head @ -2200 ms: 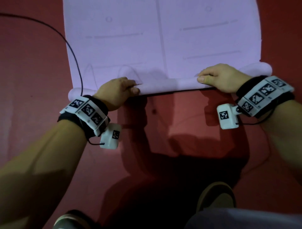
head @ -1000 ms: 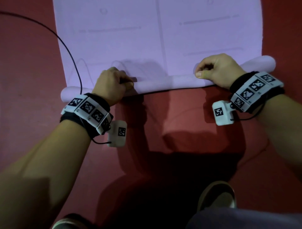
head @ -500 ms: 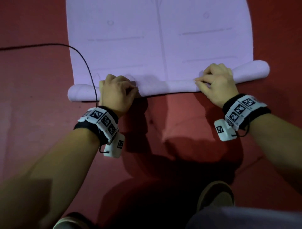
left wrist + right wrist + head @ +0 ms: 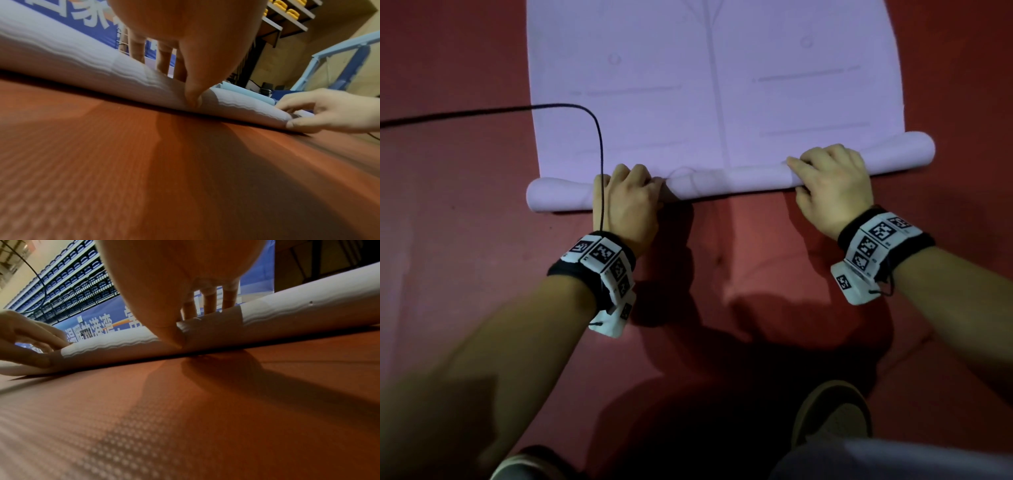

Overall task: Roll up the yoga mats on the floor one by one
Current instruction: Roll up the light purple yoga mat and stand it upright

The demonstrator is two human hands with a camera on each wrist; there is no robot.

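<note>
A lilac yoga mat (image 4: 715, 85) lies flat on the red floor, and its near end is wound into a thin roll (image 4: 729, 180). My left hand (image 4: 628, 195) grips the left part of the roll, fingers curled over the top and thumb against the near side. Further right, my right hand (image 4: 828, 176) grips it the same way. The left wrist view shows the left thumb (image 4: 193, 97) pressed on the roll (image 4: 82, 65), with the right hand (image 4: 324, 110) beyond. In the right wrist view the roll (image 4: 287, 316) runs across under my fingers.
A black cable (image 4: 517, 111) crosses the mat's left part and drops to my left wrist. Red floor (image 4: 722, 291) lies between the roll and my shoes (image 4: 828, 414). Pale blue rolled mats (image 4: 242, 91) and a blue frame (image 4: 339, 56) stand far behind.
Both hands have turned from gripping sideways to reaching forward over the roll. The roll has moved a little further up the mat. The cable has slid onto the mat.
</note>
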